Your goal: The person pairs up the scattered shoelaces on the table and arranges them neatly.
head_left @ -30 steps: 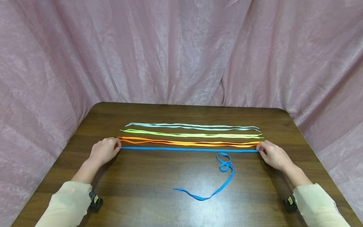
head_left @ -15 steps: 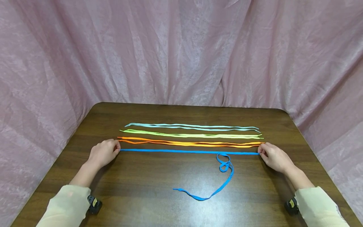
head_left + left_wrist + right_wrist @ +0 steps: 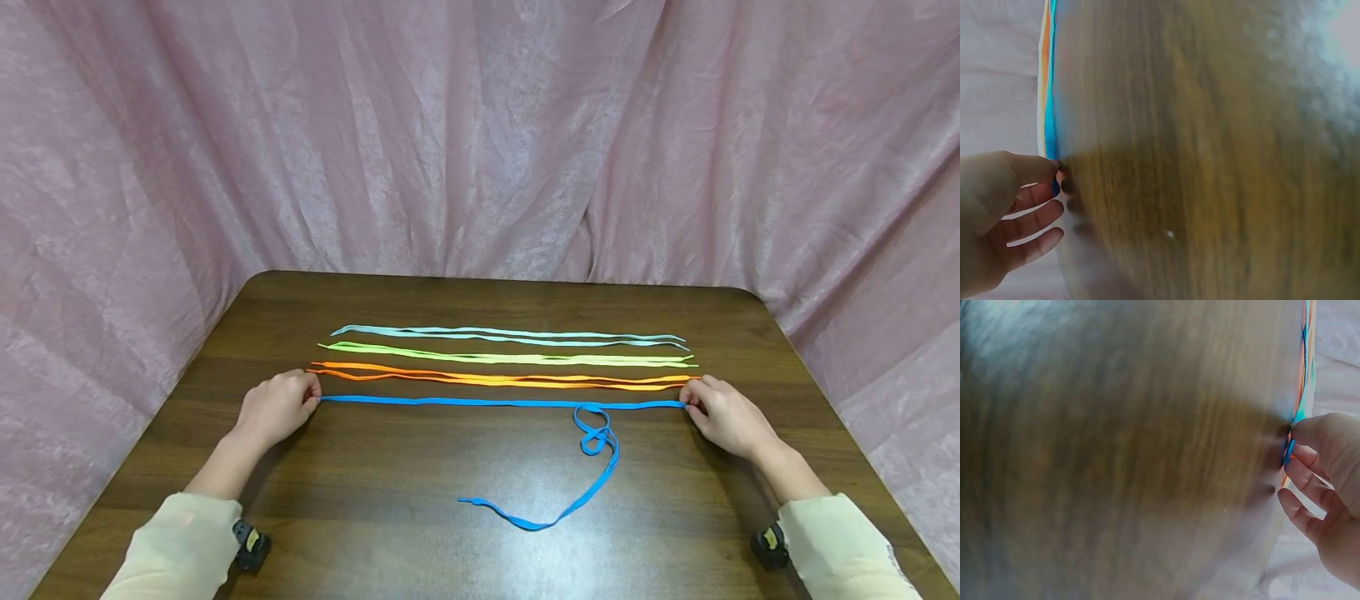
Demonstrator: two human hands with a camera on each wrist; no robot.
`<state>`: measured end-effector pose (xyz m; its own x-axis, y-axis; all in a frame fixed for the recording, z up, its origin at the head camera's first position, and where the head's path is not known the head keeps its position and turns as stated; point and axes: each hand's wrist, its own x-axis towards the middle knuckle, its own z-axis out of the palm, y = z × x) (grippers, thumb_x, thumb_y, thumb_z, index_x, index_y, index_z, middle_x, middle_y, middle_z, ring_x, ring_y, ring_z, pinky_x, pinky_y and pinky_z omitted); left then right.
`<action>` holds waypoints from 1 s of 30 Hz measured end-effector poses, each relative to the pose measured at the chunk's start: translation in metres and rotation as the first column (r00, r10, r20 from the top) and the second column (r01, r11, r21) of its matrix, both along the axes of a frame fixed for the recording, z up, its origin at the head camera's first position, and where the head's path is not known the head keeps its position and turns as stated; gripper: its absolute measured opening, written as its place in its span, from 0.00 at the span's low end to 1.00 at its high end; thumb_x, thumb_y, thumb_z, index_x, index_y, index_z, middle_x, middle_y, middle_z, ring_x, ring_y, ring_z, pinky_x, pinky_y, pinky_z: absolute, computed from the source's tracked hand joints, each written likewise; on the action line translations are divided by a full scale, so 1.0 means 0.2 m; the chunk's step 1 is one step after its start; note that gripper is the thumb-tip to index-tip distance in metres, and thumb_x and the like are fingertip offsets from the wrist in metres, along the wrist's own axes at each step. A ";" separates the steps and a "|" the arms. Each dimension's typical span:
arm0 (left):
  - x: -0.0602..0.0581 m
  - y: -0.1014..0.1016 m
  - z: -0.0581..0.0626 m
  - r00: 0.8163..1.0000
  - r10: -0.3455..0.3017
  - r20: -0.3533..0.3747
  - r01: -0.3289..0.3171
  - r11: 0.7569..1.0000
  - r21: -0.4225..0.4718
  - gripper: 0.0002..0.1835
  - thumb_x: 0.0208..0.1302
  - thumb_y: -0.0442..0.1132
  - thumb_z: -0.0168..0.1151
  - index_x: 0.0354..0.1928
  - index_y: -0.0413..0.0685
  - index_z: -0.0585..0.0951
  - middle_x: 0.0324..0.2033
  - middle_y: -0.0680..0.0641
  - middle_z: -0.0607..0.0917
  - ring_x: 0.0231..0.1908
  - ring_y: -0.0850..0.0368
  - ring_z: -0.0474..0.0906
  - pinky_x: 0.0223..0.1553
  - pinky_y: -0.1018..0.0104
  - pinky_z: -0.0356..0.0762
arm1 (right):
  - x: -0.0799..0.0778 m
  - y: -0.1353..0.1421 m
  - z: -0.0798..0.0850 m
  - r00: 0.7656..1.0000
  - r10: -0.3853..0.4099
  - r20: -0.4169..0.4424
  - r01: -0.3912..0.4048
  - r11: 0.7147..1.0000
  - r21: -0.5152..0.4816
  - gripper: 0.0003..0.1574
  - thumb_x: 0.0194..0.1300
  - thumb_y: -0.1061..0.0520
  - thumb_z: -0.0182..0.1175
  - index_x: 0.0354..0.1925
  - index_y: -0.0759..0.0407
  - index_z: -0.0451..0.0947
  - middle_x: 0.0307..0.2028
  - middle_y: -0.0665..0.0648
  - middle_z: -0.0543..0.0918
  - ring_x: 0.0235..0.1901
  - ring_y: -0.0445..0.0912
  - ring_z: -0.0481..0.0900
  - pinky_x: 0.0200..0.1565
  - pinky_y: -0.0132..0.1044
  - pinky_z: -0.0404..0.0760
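Note:
A blue shoelace (image 3: 465, 402) lies nearly straight across the middle of the table. My left hand (image 3: 277, 405) pinches its left end; in the left wrist view, the thumb and index finger hold the blue shoelace (image 3: 1050, 134). The right hand (image 3: 726, 415) pinches the other end, and a short blue tip (image 3: 1289, 452) shows below the thumb in the right wrist view. Just below the straight lace lies a second blue shoelace (image 3: 581, 502), looped at its top and curving left. Whether its loop touches the straight lace, I cannot tell. Beyond the blue one lie orange shoelaces (image 3: 495, 381).
Farther back, yellow-green shoelaces (image 3: 517, 359) and pale blue shoelaces (image 3: 510, 337) run roughly parallel to the orange ones. Everything lies on a dark wooden table (image 3: 360, 517). A pink curtain (image 3: 480, 142) hangs behind the table's far edge.
Both hands have shifted slightly toward me with the straight blue shoelace, widening its gap from the orange laces. It now looks a little slacker. The looped lace has stayed put.

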<state>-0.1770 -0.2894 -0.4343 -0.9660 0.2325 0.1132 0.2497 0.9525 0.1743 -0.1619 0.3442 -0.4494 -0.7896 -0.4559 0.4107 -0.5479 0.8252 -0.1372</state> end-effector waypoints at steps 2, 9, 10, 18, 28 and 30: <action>0.00 0.00 0.00 1.000 -0.002 -0.006 0.002 1.000 -0.001 0.07 0.52 0.34 0.62 0.23 0.53 0.76 0.22 0.54 0.73 0.20 0.54 0.70 0.18 0.60 0.64 | 0.00 0.00 0.00 1.000 -0.004 -0.006 0.004 1.000 -0.001 0.17 0.40 0.72 0.65 0.27 0.55 0.74 0.23 0.46 0.70 0.24 0.39 0.69 0.26 0.33 0.69; 0.00 0.01 0.01 1.000 -0.006 -0.002 0.006 1.000 0.005 0.05 0.51 0.34 0.64 0.26 0.51 0.77 0.25 0.52 0.74 0.22 0.54 0.71 0.19 0.58 0.67 | 0.01 0.02 0.00 1.000 -0.014 -0.010 0.014 1.000 0.007 0.18 0.39 0.73 0.64 0.26 0.54 0.72 0.22 0.46 0.69 0.24 0.39 0.67 0.26 0.34 0.68; 0.00 0.01 0.00 1.000 -0.007 0.000 0.007 1.000 0.004 0.05 0.51 0.34 0.64 0.27 0.50 0.77 0.26 0.51 0.75 0.23 0.54 0.72 0.20 0.57 0.68 | 0.01 0.02 0.00 1.000 -0.015 -0.007 0.015 1.000 0.007 0.18 0.39 0.73 0.64 0.26 0.54 0.72 0.22 0.45 0.68 0.24 0.39 0.67 0.26 0.34 0.68; 0.02 0.06 0.03 0.998 -0.039 -0.046 0.039 0.999 -0.010 0.06 0.50 0.35 0.66 0.31 0.49 0.79 0.29 0.50 0.77 0.29 0.52 0.75 0.26 0.53 0.74 | 0.02 0.03 0.00 1.000 -0.027 0.011 0.027 1.000 0.000 0.18 0.40 0.72 0.66 0.29 0.55 0.75 0.24 0.47 0.72 0.25 0.41 0.71 0.28 0.36 0.71; 0.07 0.23 0.11 0.965 -0.184 -0.188 0.178 0.983 -0.045 0.08 0.46 0.35 0.70 0.30 0.47 0.81 0.27 0.50 0.77 0.28 0.52 0.76 0.22 0.61 0.73 | 0.02 0.01 0.02 0.999 -0.038 -0.026 0.038 0.999 -0.008 0.15 0.43 0.67 0.65 0.34 0.59 0.77 0.30 0.54 0.78 0.31 0.50 0.77 0.35 0.45 0.74; 0.08 0.27 0.13 0.952 -0.216 -0.216 0.209 0.976 -0.054 0.09 0.46 0.35 0.71 0.30 0.47 0.81 0.27 0.51 0.77 0.28 0.52 0.77 0.22 0.62 0.73 | 0.02 -0.01 0.03 0.999 -0.041 -0.037 0.040 0.999 -0.012 0.15 0.44 0.67 0.65 0.35 0.60 0.77 0.31 0.55 0.79 0.32 0.52 0.77 0.37 0.46 0.73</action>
